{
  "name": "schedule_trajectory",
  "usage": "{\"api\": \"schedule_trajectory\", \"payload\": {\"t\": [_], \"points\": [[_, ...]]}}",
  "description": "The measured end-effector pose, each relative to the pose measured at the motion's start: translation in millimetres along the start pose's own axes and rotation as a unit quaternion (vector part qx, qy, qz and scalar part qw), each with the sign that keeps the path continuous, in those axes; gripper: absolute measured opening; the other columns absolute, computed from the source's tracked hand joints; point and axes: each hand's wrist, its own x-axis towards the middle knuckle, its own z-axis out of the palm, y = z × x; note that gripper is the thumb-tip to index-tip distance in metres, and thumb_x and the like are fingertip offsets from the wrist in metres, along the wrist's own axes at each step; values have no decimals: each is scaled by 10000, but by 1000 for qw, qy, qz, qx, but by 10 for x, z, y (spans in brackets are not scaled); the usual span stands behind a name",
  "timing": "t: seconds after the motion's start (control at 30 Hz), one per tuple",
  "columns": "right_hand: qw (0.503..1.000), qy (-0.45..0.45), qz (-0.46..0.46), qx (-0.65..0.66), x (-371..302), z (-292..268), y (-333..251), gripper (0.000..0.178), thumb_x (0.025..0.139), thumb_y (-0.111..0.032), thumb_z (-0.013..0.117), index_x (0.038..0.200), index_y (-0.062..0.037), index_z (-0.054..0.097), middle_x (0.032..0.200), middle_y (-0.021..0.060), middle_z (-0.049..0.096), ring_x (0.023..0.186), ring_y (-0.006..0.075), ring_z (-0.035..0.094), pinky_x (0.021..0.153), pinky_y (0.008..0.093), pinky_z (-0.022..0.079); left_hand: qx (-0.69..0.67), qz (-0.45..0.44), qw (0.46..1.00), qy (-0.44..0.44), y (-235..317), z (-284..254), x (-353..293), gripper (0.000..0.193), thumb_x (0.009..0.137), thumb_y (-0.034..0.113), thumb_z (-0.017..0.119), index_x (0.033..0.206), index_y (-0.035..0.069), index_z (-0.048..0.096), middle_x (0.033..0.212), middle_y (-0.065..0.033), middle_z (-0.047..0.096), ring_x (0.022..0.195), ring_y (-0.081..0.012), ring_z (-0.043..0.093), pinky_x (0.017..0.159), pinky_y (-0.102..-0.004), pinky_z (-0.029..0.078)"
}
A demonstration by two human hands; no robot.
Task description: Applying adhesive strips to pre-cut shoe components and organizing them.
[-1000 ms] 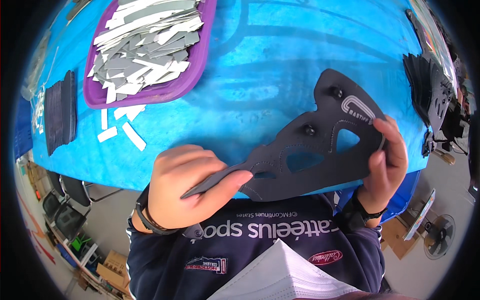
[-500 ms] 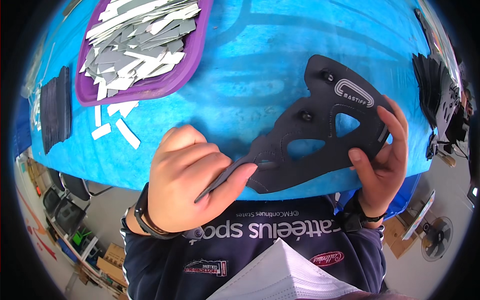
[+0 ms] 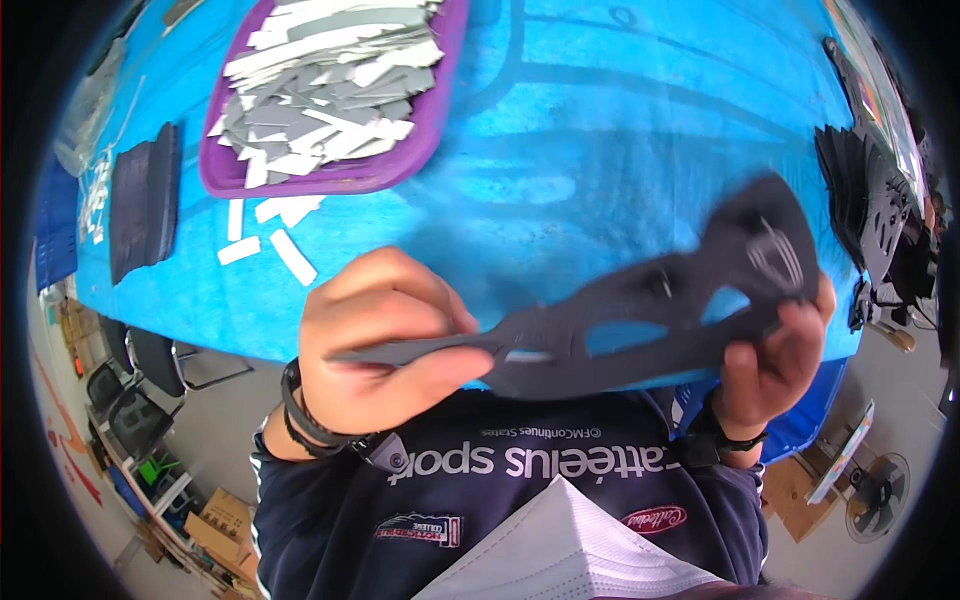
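Observation:
A flat black cut-out piece [image 3: 640, 320] with several openings and a grey patch is held between both hands above the near edge of the blue table [image 3: 600, 130]. My left hand [image 3: 390, 340] pinches its thin pointed end. The wide end rests in my right hand [image 3: 770, 360], gripped from below. The piece looks blurred and tilted nearly flat.
A purple tray [image 3: 330, 175] filled with grey and white strips sits at the table's far left, with loose white strips [image 3: 270, 235] beside it. A black stack [image 3: 145, 200] lies further left. More black cut-out pieces [image 3: 860, 190] are piled at the right edge.
Both hands have turned the black piece from facing up toward lying flatter, and lowered it slightly. The left hand has shifted right along the thin end.

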Motion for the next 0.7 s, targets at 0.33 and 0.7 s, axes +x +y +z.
{"api": "schedule_trajectory", "payload": {"t": [0.33,0.7], "points": [[986,-100,-132,-25,-45,-17,-2,337,591,-43,795,749,-126,509,800,40,518,725,167,448,626,253,355,-123,-88,986,-68,156,-52,-39,325,711,-74,687,932,43,480,731,-63,619,728,-128,629,658,-225,486],[957,15,73,281,137,-3,125,279,810,27,582,1034,-3,419,979,85,520,833,148,564,653,275,524,-225,120,955,150,287,-492,565,327,807,-14,592,1078,22,412,864,-92,609,817,-153,598,763,-266,476]]}}
